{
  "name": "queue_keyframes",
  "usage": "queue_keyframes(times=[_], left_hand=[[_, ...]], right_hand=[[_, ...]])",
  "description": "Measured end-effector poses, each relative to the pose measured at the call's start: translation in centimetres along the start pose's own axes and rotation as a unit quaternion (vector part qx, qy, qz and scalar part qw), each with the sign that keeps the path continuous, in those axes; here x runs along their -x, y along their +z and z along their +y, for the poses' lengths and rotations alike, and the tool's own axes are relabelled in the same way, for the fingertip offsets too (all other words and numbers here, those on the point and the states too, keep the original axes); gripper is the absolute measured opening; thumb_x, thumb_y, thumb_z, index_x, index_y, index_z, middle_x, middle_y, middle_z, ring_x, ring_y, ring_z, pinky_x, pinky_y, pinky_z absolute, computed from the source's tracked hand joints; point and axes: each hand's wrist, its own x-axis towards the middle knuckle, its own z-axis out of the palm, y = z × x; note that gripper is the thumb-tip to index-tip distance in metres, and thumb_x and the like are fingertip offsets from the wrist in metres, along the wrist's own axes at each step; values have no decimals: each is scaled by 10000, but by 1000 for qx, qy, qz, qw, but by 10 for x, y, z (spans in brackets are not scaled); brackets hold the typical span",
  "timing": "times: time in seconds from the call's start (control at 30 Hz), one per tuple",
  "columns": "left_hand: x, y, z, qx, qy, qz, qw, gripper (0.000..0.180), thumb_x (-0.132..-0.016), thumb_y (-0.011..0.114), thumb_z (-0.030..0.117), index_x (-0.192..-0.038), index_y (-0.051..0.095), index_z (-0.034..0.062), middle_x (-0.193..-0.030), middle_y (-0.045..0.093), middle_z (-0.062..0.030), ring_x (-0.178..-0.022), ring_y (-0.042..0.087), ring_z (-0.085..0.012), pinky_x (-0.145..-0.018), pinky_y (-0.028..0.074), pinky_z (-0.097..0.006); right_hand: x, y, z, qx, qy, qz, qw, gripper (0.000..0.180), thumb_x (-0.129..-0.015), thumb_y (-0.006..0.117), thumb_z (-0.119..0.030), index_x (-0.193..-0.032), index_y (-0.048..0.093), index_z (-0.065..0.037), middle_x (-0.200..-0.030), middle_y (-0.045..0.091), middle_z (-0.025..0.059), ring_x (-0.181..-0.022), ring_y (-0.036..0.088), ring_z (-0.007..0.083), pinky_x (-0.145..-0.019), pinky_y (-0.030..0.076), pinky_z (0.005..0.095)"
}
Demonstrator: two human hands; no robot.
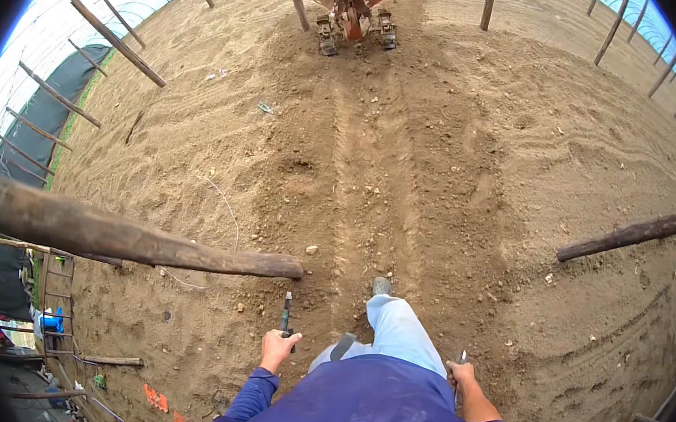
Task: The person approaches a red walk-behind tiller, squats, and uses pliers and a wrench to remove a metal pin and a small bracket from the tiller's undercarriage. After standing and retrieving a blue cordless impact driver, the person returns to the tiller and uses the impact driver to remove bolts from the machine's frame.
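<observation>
My left hand (277, 348) is closed around a slim tool (286, 313) with a dark green body and a pale metal tip pointing forward. Its exact kind is too small to tell. On the other side of my body, my right hand (462, 374) grips a thin metal tool (463, 356), mostly hidden by the fingers; only a shiny end shows above them. Both hands are held low beside my hips, over the soil. Ahead, at the far end of a tilled strip, stands a red and cream walking tiller (354, 5) with lugged wheels.
Wooden posts rise on both sides; one thick post (132, 238) is close on my left, another (633, 233) to my right. Loose tilled soil (373, 182) with two wheel tracks runs ahead. A wooden ladder (58, 298) and orange pieces (155, 398) are at lower left.
</observation>
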Motion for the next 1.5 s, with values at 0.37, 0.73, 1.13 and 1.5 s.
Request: queue_keyframes(times=[0.37, 0.73, 1.13, 1.5], left_hand=[[-227, -99, 229, -45, -34, 17, 998, 504, -779, 875, 472, -683, 745, -5, -613, 701, -104, -583, 690, -242, -623, 523, -426], [-528, -140, 583, -45, 160, -50, 985, 446, -800, 897, 393, -769, 742, -25, -793, 706, -139, -701, 707, -281, -655, 525, -424], [-740, -117, 937, 240, 17, -279, 930, 300, -975, 794, 291, -882, 727, 13, -644, 562, 29, -488, 450, -64, -458, 329, -269], [-914, -80, 1167, 404, -82, -416, 811, 296, -1004, 773, 362, -946, 674, 89, -627, 565, 34, -462, 454, -66, -431, 336, -259]], right_hand=[[21, -28, -556, 10, -244, -19, 969, 376, -880, 861, -355, -734, 678, -61, -641, 642, 42, -516, 561, 138, -488, 413, 331], [-37, -24, -685, -78, -11, 2, 997, 342, -905, 840, -300, -748, 645, -67, -615, 583, 31, -467, 506, 140, -423, 361, 321], [-30, 8, -1199, -152, -201, -194, 948, 242, -882, 877, -250, -882, 688, -99, -702, 605, -27, -531, 461, 64, -478, 320, 281], [-8, 65, -1522, -31, -351, -257, 900, 346, -842, 920, -295, -798, 659, -71, -715, 560, -69, -677, 463, 71, -608, 389, 306]])
